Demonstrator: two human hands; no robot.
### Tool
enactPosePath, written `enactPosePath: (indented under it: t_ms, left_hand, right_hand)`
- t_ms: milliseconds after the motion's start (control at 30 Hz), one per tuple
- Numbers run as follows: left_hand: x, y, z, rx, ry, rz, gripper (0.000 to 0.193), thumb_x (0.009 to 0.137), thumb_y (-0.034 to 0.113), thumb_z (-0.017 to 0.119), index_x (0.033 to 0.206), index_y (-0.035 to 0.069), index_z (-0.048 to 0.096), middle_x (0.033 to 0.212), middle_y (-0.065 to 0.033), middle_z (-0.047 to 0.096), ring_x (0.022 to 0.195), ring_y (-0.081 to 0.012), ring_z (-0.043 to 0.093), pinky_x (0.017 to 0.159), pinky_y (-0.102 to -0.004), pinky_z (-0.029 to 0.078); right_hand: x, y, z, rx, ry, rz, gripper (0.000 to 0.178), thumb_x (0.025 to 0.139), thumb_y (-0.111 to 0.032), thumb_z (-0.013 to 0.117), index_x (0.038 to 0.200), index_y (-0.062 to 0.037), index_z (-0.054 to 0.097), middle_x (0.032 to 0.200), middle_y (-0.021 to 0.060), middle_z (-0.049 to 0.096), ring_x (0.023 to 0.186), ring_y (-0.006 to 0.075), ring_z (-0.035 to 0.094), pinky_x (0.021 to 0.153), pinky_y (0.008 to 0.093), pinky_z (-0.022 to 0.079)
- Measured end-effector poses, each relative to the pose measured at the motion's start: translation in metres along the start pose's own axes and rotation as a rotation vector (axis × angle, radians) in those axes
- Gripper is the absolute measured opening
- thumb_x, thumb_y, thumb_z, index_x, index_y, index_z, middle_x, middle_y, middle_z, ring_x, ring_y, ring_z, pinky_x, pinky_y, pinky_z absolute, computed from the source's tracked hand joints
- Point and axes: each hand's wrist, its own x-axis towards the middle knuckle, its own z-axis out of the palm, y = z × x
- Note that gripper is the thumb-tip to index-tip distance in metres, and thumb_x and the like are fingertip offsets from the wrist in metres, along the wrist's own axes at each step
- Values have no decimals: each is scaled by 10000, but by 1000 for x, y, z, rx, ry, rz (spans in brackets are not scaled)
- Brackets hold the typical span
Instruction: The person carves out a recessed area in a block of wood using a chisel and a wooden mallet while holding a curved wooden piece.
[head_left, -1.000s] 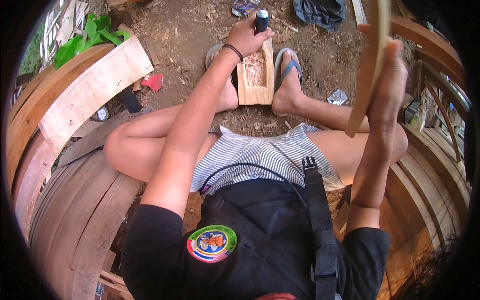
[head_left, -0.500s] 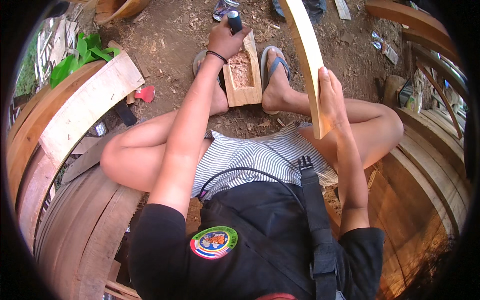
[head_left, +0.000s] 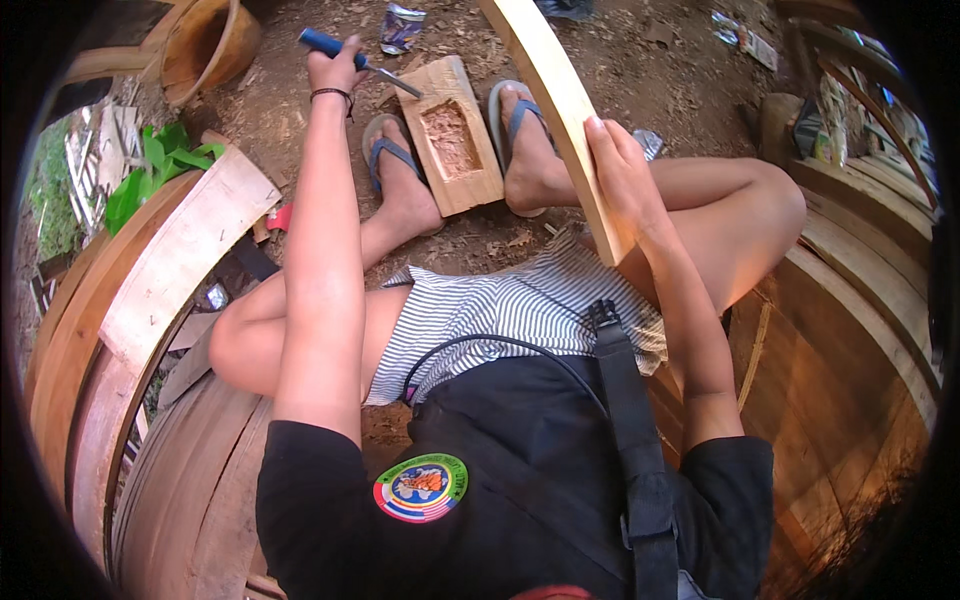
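Note:
My left hand [head_left: 335, 72] is closed round the blue handle of a chisel [head_left: 399, 84]. The chisel lies nearly sideways, its metal blade pointing right to the far left corner of a wooden block [head_left: 474, 192]; whether the tip touches is unclear. A rough rectangular hollow with chipped wood is cut into the block, which rests on the ground between my sandalled feet. My right hand [head_left: 622, 165] grips the near end of a long, pale curved board [head_left: 550, 75]. That board slants away to the far left, past the block's right side, and runs out of the picture.
Curved wooden planks [head_left: 165, 270] are stacked on the left beside green leaves [head_left: 150, 170]. More timber [head_left: 870, 235] lies on the right. A round brown vessel [head_left: 205, 50] sits at the far left. A crumpled wrapper [head_left: 402, 28] and wood chips litter the dirt ground.
My left hand has moved left, away from over the block, and the chisel has swung from upright to nearly sideways. My right hand still holds the curved board.

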Motion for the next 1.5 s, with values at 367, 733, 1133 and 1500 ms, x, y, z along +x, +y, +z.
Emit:
enactPosePath:
  t_ms: [367,733,1133,1500]
  left_hand:
    - [-77,5,24,157,-268,365,267,870,235,729,1010,29,633,902,-106,705,839,-211,687,748,-351,554]
    - [-101,17,38,365,-162,390,293,871,271,730,1010,27,645,878,-85,694,804,-180,645,738,-351,520]
    - [-92,2,31,320,-135,433,290,875,274,738,1024,37,662,902,-82,707,829,-182,661,759,-338,526]
    - [-96,2,32,319,-210,429,270,864,252,742,986,26,655,865,-101,701,794,-206,661,747,-351,524]
  right_hand:
    - [5,-27,13,109,-102,-48,509,1047,-430,412,993,43,591,852,91,591,808,137,541,755,313,458]
    - [-2,-18,10,137,-79,-37,481,1057,-397,405,1005,46,588,837,79,589,801,128,550,736,296,466]
    - [-3,-26,9,110,-113,-6,420,1071,-383,379,1025,-17,580,845,-2,554,767,62,490,684,239,429]
    - [0,-17,11,52,-107,-26,521,1047,-428,412,1081,61,588,893,110,621,834,155,578,767,308,476]
